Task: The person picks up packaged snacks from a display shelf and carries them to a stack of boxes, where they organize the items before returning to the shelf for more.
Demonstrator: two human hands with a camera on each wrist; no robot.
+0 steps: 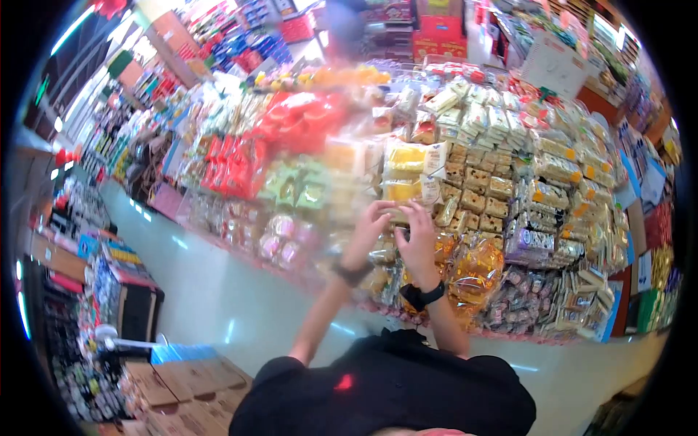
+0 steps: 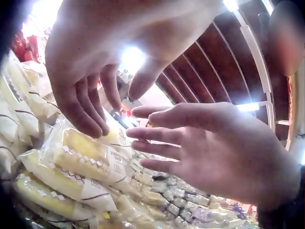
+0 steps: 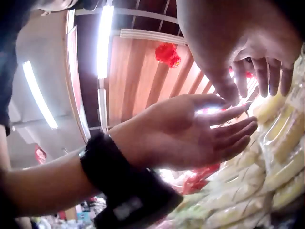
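In the head view my left hand [image 1: 368, 229] and right hand [image 1: 418, 240] are side by side over a stack of clear-wrapped yellow cakes [image 1: 404, 190], fingertips close together at its near end. The left wrist view shows my left hand [image 2: 109, 47] above, fingers hanging down beside a wrapped cake [image 2: 81, 145]. Across from it, my right hand [image 2: 209, 143] has its fingers extended. Neither hand shows a package between its fingers. From the right wrist, my left hand [image 3: 190, 133] points its fingers toward the stacked cakes [image 3: 281, 129], under the downturned right hand [image 3: 248, 36].
Brown wrapped snacks [image 1: 476, 192] lie right of the cakes, with orange bags [image 1: 476, 269] nearer. Left are pale green packs [image 1: 298, 185] and red packs [image 1: 233, 166]. Smooth floor [image 1: 211, 291] runs along the display's near edge. Cardboard boxes [image 1: 189, 389] stand at lower left.
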